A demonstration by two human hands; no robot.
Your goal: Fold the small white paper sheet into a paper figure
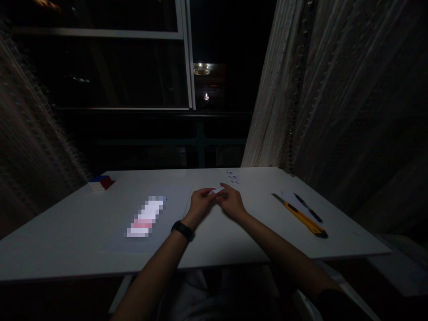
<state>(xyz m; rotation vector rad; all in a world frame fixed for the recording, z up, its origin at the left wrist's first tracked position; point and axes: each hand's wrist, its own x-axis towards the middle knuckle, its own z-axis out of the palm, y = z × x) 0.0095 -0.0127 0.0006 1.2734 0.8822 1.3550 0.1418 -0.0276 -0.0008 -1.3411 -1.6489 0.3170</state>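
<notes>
A small piece of white paper (pixel 217 191) is held between my two hands above the middle of the white table (pixel 214 240). My left hand (pixel 201 203) has its fingers closed on the paper's left side, and a dark band circles that wrist. From the other side, my right hand (pixel 231 201) pinches the same piece with thumb and fingers. Part of the paper is covered by the fingers, so its full shape is hidden. Just beyond the hands, several small pieces with dark marks (pixel 233 177) lie on the tabletop.
On the right lie a yellow utility knife (pixel 302 218), its blade out, and a black pen (pixel 307 207) over a white strip. A blurred-out lit phone (pixel 147 217) rests on a pale sheet (pixel 179 196) at left. Behind it is a puzzle cube (pixel 101 183). Curtains (pixel 267 89) flank a dark window.
</notes>
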